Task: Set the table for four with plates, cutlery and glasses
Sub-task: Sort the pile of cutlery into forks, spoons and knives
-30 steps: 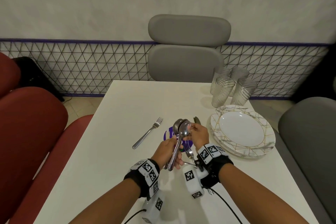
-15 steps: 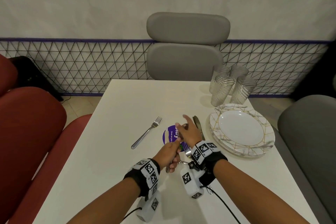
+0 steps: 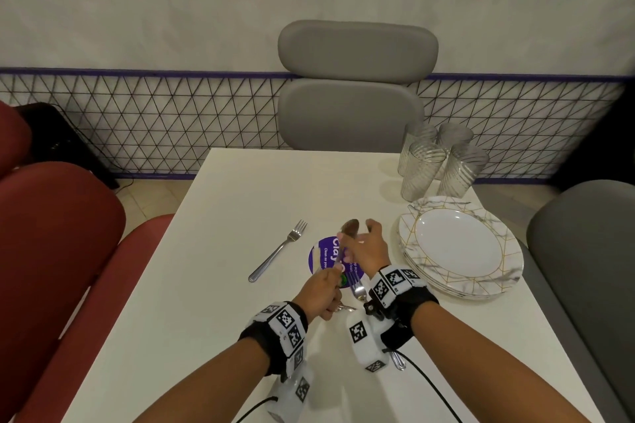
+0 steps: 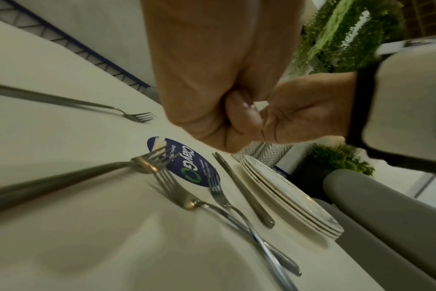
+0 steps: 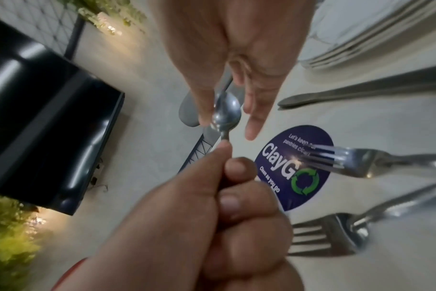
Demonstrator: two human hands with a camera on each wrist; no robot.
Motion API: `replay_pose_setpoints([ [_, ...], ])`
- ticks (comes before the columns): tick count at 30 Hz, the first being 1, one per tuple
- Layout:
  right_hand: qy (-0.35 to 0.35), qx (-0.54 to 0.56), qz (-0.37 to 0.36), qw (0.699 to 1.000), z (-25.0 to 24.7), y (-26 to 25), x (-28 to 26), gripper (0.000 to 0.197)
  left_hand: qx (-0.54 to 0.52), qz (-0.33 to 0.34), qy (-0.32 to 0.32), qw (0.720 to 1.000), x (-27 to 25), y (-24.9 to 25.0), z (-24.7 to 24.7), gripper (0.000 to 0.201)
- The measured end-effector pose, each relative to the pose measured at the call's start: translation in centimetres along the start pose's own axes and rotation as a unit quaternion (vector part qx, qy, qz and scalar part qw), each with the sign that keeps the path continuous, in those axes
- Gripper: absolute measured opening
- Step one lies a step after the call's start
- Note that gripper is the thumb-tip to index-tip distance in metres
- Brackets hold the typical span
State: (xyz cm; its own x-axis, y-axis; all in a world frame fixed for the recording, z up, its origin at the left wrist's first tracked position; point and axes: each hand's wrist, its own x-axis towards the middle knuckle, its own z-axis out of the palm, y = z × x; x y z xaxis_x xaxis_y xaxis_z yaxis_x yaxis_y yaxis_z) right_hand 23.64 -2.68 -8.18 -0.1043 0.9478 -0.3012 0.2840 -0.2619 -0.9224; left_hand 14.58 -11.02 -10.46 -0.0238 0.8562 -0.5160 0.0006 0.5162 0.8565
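My left hand (image 3: 324, 290) grips the spoon handles in a fist just above the white table (image 3: 213, 319). My right hand (image 3: 357, 240) reaches over it and pinches the bowl of one spoon (image 3: 350, 227) between thumb and fingers; in the right wrist view this spoon (image 5: 227, 116) runs from my right hand (image 5: 224, 106) down into the left fist (image 5: 212, 196). One fork (image 3: 278, 251) lies alone to the left. Three more forks (image 4: 187, 196) and a knife (image 4: 242, 189) lie under my hands. A stack of plates (image 3: 460, 247) and several glasses (image 3: 436, 161) stand at the right.
A round purple sticker (image 3: 324, 254) marks the table's middle. A grey chair (image 3: 354, 96) stands at the far end, another grey chair (image 3: 584, 268) at the right and red seats (image 3: 58, 233) at the left. A wire-mesh wall panel (image 3: 154, 120) runs behind.
A second ago both hands held the spoons upright and higher. The hands came down towards the table, the right fingers spread for a moment, and now pinch one spoon's bowl.
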Motion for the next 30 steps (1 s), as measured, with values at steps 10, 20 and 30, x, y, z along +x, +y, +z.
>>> replay_pose_setpoints([
  [10, -0.05, -0.046, 0.029, 0.997, -0.8, 1.6, 0.4, 0.016, -0.007, 0.005, -0.007, 1.0, 2.1, 0.4, 1.7, 0.037],
  [20, 0.02, -0.178, 0.032, 0.983, -3.0, 0.9, 3.9, 0.016, 0.199, 0.098, 0.008, 0.975, 4.2, -0.2, 0.3, 0.055],
  [30, 0.043, -0.394, 0.054, 0.917, -1.3, 2.6, 5.5, 0.021, 0.401, 0.124, 0.114, 0.9, 7.2, -1.7, 0.0, 0.036],
])
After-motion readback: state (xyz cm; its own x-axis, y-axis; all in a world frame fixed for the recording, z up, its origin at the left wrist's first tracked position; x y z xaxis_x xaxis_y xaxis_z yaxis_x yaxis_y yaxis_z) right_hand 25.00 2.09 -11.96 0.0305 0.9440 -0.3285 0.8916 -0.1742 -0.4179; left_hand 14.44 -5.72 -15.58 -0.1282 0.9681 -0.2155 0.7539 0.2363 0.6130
